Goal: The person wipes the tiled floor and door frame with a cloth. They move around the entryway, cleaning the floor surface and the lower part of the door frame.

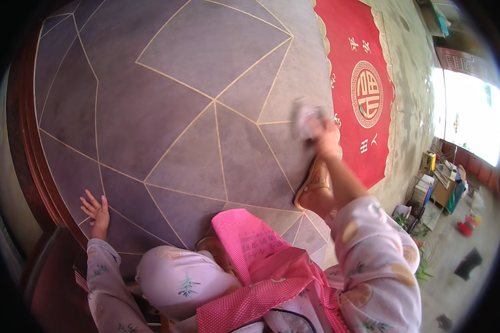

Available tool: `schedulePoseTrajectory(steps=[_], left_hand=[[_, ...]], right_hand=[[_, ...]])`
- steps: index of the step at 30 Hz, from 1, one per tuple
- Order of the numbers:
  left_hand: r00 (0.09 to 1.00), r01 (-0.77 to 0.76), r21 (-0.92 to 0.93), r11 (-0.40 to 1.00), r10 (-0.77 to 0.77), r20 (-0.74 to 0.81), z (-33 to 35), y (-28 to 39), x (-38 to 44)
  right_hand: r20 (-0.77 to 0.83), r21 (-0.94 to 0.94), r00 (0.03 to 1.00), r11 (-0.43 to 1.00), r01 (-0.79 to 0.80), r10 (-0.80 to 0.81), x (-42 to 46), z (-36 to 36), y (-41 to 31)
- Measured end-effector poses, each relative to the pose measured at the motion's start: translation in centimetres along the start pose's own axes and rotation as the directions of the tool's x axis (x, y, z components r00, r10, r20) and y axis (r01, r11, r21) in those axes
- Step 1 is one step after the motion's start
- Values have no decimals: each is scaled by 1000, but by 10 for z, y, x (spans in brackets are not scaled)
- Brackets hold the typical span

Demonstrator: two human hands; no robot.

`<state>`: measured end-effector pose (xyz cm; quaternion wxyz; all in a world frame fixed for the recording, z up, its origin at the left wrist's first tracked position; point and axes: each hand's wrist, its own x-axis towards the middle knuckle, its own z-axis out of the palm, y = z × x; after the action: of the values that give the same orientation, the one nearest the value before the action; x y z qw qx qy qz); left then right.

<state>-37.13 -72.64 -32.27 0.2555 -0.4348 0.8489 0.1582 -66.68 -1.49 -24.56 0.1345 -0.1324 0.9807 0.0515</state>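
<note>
My right hand grips a pale, motion-blurred bundle that looks like a cloth. It is low over the right side of a purple-grey mat patterned with thin gold lines, near the edge of a red doormat. Whether the bundle touches the surface I cannot tell. My left hand holds nothing, its fingers spread, above the mat's left part. A tan sandal on my right foot is just below my right wrist. A pink checked apron hangs between my knees.
Dark red wooden edging borders the mat on the left. A dark red wooden piece stands beside my left arm. Over the concrete floor at right are a cardboard box, a potted plant and a red item.
</note>
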Motion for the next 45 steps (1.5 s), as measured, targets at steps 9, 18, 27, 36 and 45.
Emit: schedulePoseTrajectory(steps=[9, 18, 27, 36, 45], left_hand=[[999, -14, 34, 999, 16, -48, 8, -22, 14], [999, -37, -9, 999, 37, 21, -3, -11, 5], [999, -49, 15, 999, 49, 10, 4, -8, 8], [937, 345, -349, 871, -297, 185, 10, 148, -32], [929, 366, -246, 897, -339, 146, 20, 187, -51]], right_hand=[[-310, 526, 941, 849, 49, 138, -20, -53, 21], [281, 229, 390, 456, 860, -877, -80, 24, -42], [-357, -50, 927, 989, -140, 114, 0, -90, 98], [-390, 175, 621, 607, 775, -680, 11, 0, -305], [-59, 223, 917, 901, -373, 394, 96, -46, 84]])
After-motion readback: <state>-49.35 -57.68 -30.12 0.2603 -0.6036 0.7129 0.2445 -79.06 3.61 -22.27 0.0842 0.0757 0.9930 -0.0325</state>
